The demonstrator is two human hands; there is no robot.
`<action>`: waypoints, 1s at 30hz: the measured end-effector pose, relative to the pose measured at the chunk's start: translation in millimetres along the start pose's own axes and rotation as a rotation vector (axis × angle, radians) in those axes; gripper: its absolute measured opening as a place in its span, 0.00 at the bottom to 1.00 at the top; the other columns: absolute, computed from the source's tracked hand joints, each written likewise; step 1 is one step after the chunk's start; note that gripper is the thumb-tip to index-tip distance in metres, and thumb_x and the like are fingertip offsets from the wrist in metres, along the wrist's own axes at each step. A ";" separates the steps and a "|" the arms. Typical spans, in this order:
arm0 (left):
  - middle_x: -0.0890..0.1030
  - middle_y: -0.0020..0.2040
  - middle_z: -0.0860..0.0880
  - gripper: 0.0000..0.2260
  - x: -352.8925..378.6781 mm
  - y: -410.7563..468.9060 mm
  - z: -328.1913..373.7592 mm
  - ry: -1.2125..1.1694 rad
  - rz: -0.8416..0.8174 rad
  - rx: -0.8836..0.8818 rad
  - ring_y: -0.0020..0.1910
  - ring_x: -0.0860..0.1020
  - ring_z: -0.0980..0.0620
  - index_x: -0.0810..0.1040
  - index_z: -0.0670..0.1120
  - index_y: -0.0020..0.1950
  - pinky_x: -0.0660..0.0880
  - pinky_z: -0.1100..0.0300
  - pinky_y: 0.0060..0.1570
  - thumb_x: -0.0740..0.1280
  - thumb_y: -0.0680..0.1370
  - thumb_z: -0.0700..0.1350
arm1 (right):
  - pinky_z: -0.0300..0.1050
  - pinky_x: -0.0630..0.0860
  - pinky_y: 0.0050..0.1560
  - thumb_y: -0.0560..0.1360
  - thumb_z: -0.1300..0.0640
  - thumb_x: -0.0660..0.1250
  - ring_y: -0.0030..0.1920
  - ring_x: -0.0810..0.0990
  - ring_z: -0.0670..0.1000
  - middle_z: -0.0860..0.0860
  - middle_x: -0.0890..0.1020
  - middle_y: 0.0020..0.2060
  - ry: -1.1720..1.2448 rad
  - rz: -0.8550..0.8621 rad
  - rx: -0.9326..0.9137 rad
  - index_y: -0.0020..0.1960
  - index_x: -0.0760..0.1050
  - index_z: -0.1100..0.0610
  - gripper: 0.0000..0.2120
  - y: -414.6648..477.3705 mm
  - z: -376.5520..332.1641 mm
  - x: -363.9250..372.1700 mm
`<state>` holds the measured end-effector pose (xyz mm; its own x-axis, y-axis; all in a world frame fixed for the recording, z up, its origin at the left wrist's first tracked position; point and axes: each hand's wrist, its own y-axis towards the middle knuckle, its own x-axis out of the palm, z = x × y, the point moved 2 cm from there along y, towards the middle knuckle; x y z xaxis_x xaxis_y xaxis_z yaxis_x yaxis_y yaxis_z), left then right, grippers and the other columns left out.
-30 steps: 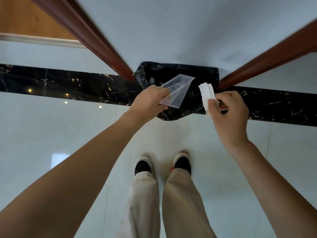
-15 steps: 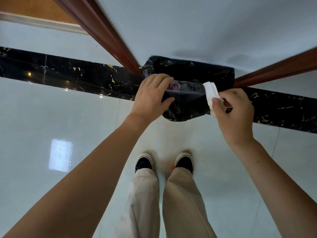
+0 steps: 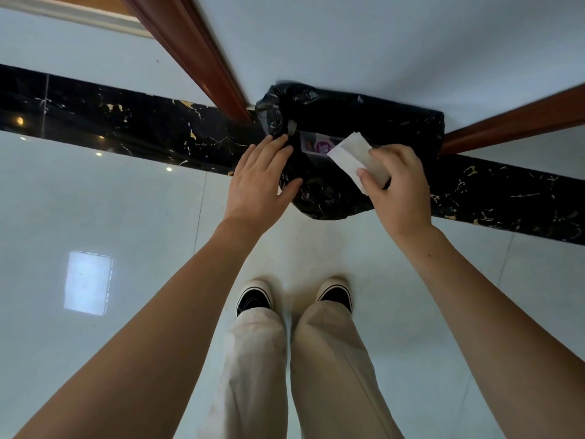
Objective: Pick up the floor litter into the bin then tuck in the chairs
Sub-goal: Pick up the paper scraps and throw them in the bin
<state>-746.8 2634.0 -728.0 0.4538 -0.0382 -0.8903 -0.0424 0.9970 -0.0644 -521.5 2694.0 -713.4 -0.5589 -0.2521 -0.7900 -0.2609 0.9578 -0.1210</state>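
A bin lined with a black bag [image 3: 332, 198] stands against the wall on the black marble floor strip. Inside its mouth lies a clear plastic packet with a purple label [image 3: 316, 145]. My left hand [image 3: 262, 182] hovers at the bin's left rim, fingers spread, holding nothing. My right hand [image 3: 395, 185] is over the bin's right side and pinches a folded white tissue [image 3: 354, 158] that points toward the opening.
Two reddish-brown wooden rails [image 3: 196, 55] [image 3: 512, 122] run diagonally along the pale wall to either side of the bin. Glossy white floor tiles [image 3: 95, 232] spread around my shoes [image 3: 254, 297]. No chairs are in view.
My left hand lowered the clear packet into the bin and let it go; its fingers are now spread. My right hand has moved the tissue over the bin's mouth.
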 end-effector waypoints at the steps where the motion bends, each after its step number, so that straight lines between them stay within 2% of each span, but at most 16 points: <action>1: 0.70 0.72 0.47 0.23 0.4 -0.7 -0.8 0.000 0.003 0.002 0.74 0.63 0.46 0.70 0.43 0.71 0.55 0.50 0.75 0.66 0.78 0.51 | 0.48 0.73 0.61 0.77 0.52 0.68 0.61 0.74 0.57 0.56 0.76 0.61 -0.012 -0.006 0.000 0.63 0.76 0.60 0.18 -2.2 1.1 0.2; 6: 0.69 0.73 0.47 0.24 -17.6 0.0 6.0 0.008 -0.004 0.023 0.74 0.62 0.46 0.68 0.43 0.73 0.55 0.50 0.74 0.65 0.79 0.52 | 0.52 0.70 0.67 0.79 0.49 0.64 0.67 0.71 0.57 0.59 0.74 0.66 -0.071 0.025 -0.023 0.68 0.73 0.61 0.22 -9.4 -8.2 -17.1; 10: 0.69 0.73 0.47 0.25 -71.5 4.8 27.9 0.017 -0.005 0.059 0.74 0.62 0.46 0.67 0.44 0.74 0.55 0.50 0.74 0.63 0.79 0.53 | 0.55 0.69 0.68 0.80 0.51 0.62 0.68 0.71 0.59 0.61 0.74 0.66 -0.137 0.053 -0.087 0.69 0.72 0.63 0.22 -14.1 -41.0 -63.0; 17: 0.70 0.72 0.46 0.24 -266.1 -6.6 118.8 0.004 -0.028 0.112 0.73 0.64 0.44 0.69 0.43 0.73 0.59 0.48 0.73 0.64 0.79 0.52 | 0.53 0.68 0.70 0.82 0.50 0.60 0.70 0.69 0.59 0.61 0.73 0.67 -0.087 0.096 -0.061 0.70 0.71 0.62 0.21 -42.7 -165.6 -216.5; 23: 0.71 0.71 0.45 0.23 -437.2 -50.2 210.4 0.000 0.028 0.145 0.73 0.65 0.45 0.68 0.43 0.72 0.61 0.47 0.72 0.62 0.80 0.52 | 0.58 0.70 0.67 0.82 0.50 0.60 0.67 0.72 0.61 0.62 0.75 0.65 -0.084 0.154 -0.101 0.68 0.71 0.63 0.21 -101.7 -277.3 -361.0; 30: 0.71 0.71 0.47 0.23 -551.4 -123.7 301.6 -0.048 0.165 0.146 0.73 0.65 0.46 0.69 0.44 0.72 0.61 0.49 0.72 0.61 0.80 0.52 | 0.55 0.71 0.67 0.81 0.48 0.58 0.67 0.72 0.58 0.60 0.75 0.65 -0.068 0.181 -0.150 0.68 0.72 0.62 0.23 -175.1 -353.4 -474.2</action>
<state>-723.3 2552.0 -93.1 0.4934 0.1256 -0.8607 0.0087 0.9888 0.1492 -488.9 2596.9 -105.2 -0.5539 -0.0636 -0.8302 -0.2781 0.9540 0.1124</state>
